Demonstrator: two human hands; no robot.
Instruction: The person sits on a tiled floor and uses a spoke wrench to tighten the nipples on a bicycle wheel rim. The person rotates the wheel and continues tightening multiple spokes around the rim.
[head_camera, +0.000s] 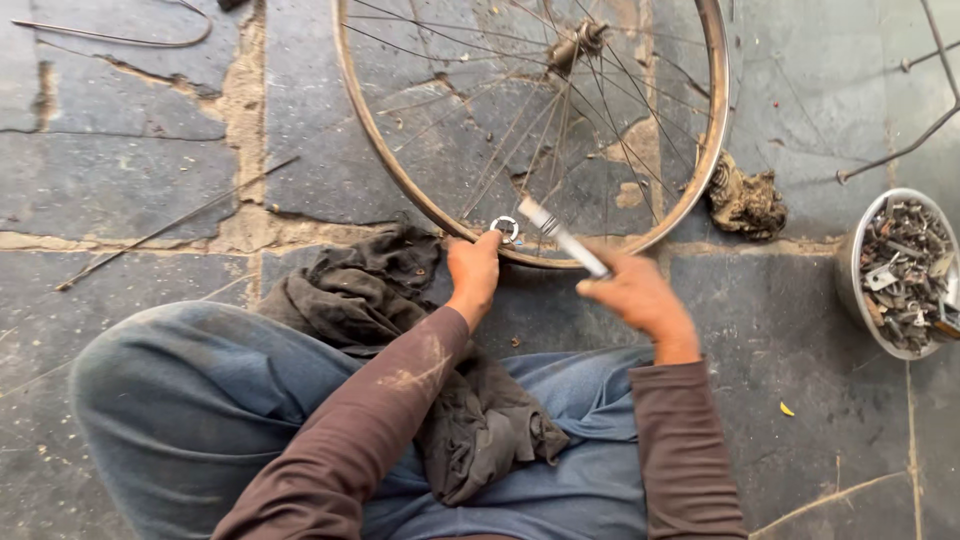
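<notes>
Rusty wheel rim (395, 165) could slip as left hand (472, 270) pinches it and right hand (635, 295), grip closed on the screwdriver (562, 238), levers between thin spokes (520, 130).

A floor (130, 170) of dark grey stone slabs is filling the view, with cracked, sandy mortar joints (240, 100) running between them; even daylight is falling across it. Thin metal rods (170, 225) are lying loose on the slabs at left; a small yellow scrap (787, 409) is resting at right.

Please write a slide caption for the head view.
Left hand steadies bicycle wheel rim; right hand holds a tool.
</notes>
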